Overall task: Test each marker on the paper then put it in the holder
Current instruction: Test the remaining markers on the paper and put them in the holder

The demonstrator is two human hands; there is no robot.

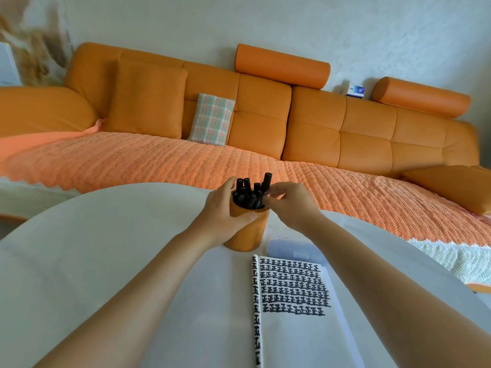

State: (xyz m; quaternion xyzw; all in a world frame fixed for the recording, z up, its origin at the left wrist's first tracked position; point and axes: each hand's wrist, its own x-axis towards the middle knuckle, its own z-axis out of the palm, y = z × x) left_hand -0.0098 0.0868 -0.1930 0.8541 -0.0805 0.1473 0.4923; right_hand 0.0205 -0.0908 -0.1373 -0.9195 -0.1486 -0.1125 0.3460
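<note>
An orange cylindrical holder (pixel 248 236) stands on the white table, with several black markers (pixel 245 195) sticking out of its top. My left hand (pixel 224 211) grips the holder's upper part from the left. My right hand (pixel 288 201) is at the holder's rim on the right, its fingers curled round one black marker (pixel 266 181) that stands taller than the others. In front of the holder lies an open white notebook (pixel 292 322) whose page carries rows of black marker marks (pixel 293 288).
The round white table (pixel 106 248) has its far edge just behind the holder. A pale blue ribbed object (pixel 292 248) lies between holder and notebook. An orange sofa (pixel 318 123) with a woven orange cover and cushions fills the background.
</note>
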